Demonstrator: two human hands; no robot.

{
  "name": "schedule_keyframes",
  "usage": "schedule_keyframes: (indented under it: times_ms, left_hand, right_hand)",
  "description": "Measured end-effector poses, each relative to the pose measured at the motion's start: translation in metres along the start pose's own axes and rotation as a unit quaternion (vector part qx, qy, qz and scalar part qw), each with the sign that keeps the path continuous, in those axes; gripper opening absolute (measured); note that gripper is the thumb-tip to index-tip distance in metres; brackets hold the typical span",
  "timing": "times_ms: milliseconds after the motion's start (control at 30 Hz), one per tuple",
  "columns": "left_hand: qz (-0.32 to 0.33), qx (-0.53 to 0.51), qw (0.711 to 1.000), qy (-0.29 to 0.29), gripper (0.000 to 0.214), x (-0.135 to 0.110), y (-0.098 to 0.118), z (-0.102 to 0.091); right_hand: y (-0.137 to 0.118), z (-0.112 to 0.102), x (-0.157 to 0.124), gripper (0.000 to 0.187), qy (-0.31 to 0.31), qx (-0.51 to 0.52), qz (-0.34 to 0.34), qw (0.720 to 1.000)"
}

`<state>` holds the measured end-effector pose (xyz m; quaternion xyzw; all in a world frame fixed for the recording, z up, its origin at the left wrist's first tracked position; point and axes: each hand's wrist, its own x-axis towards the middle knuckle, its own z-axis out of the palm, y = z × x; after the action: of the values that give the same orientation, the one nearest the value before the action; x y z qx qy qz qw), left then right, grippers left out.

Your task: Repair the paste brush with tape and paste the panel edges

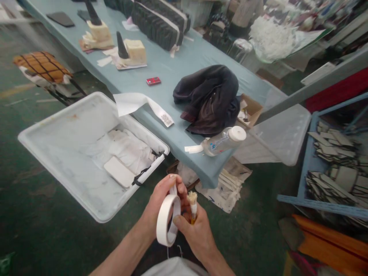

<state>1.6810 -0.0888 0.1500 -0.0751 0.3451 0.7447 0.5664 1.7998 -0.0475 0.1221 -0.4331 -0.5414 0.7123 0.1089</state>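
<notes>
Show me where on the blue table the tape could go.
Bare blue table lies between the black bundles, red gadget and dark jacket; another patch runs from the jacket to the far-right edge. The near corner is crowded: jacket, bottle, short paper strip.

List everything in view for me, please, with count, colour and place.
Tape roll: 1, white, lower centre
Brush: 1, pale bristles, right of tape roll
Table: 1, blue cover, ahead
Garment: 1, dark, on table
Bottle: 1, clear, white lid, table corner
Paper strip: 1, white, table edge
Small device: 1, red, on table
Blocks: 2, cream, on table
Cones: 2, dark, by blocks
Bundles: several, dark, table's far part
Carton: 1, brown, right of garment
Tub: 1, white, left of table
Rack: 1, blue, far right
Flat pieces: many, greyish, in rack
Background: too blurred to itemise
Left hand: 1, bare, at tape roll
Right hand: 1, bare, at brush
</notes>
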Motion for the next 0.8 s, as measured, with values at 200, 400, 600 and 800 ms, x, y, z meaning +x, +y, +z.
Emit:
schedule_keyframes:
  times_ms: [200,400,600,800]
  left_hand:
    - [0.034,0.059,0.998,-0.003,0.042,0.001,0.004,-0.004]
    - [0.094,0.137,0.986,0.024,0.035,-0.006,0.007,-0.025]
    - [0.157,0.158,0.974,0.046,0.022,-0.015,0.001,-0.029]
    - [0.228,0.278,0.932,0.039,0.025,-0.021,0.004,-0.031]
  right_hand:
    - [-0.003,0.007,0.006,0.033,0.041,-0.081,-0.054,0.994]
    - [-0.01,0.012,0.009,0.039,0.069,-0.117,-0.101,0.986]
    - [-0.008,0.019,0.009,0.04,0.053,-0.085,-0.072,0.992]
    - [-0.007,0.017,0.015,0.043,0.061,-0.064,-0.073,0.993]
